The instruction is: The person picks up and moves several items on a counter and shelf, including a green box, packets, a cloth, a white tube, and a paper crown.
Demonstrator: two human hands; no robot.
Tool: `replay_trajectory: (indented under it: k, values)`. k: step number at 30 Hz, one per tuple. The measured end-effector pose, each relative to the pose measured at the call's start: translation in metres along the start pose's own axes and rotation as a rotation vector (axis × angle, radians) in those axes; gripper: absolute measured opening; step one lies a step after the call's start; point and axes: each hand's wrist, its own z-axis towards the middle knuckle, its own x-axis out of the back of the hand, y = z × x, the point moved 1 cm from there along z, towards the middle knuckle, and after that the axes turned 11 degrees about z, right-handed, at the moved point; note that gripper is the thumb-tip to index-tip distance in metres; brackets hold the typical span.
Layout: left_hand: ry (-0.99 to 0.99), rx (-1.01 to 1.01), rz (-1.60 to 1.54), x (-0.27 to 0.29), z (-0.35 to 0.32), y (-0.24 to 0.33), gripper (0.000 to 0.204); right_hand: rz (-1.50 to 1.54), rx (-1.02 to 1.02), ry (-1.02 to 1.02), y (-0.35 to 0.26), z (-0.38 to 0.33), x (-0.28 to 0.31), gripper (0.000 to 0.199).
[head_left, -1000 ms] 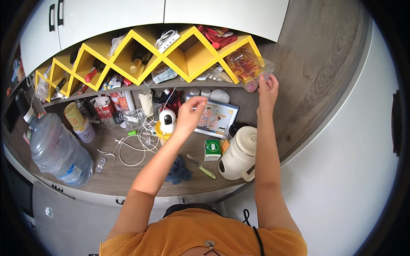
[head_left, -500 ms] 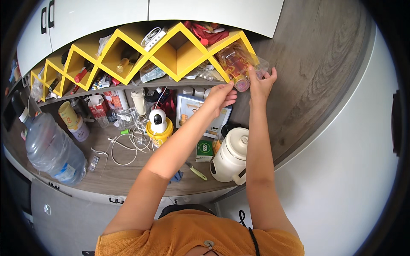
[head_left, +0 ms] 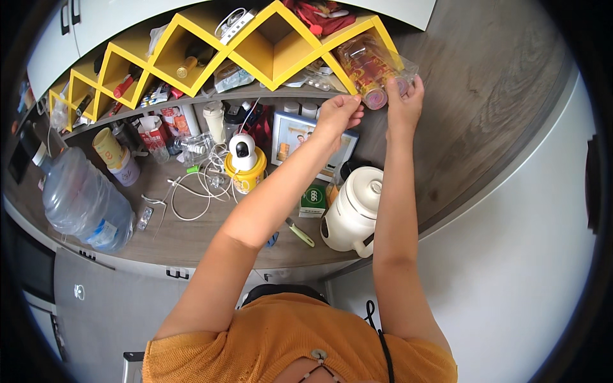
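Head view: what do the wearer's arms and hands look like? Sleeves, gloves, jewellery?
Both forearms are bare up to the shoulders; the orange knit top has short sleeves. Left hand and right hand are ungloved. No watch, bracelet or ring can be made out.

A single view looks down from the person's head, a wide fisheye whose dark round rim bends straight edges. It faces forward and down over an orange-clad chest at the lower edge, along both forearms to the hands, left hand and right hand, raised far up in the picture. The tabletop lies below the hands, the yellow zigzag shelf level with them, leftward.
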Motion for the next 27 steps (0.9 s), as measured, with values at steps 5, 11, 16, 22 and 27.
replay_trajectory:
  k: [5,11,16,22,27]
  values:
    - [0.183,-0.219,0.334,0.047,0.009,-0.015,0.018,-0.174,0.285,0.160,-0.027,-0.045,-0.003,0.040]
    - [0.470,-0.380,0.858,0.090,0.007,-0.005,0.028,-0.354,-0.142,-0.321,0.007,-0.071,-0.022,0.023]
    - [0.478,-0.518,1.289,0.092,0.001,0.012,0.035,-0.921,-0.154,-0.549,0.036,-0.064,-0.047,0.045]
    - [0.381,-0.413,1.636,0.094,0.015,0.024,0.032,-1.090,-0.229,-0.608,0.061,-0.043,-0.067,0.058]
    - [0.328,-0.440,1.740,0.098,0.021,0.026,0.023,-1.091,-0.270,-0.581,0.072,-0.039,-0.076,0.053]
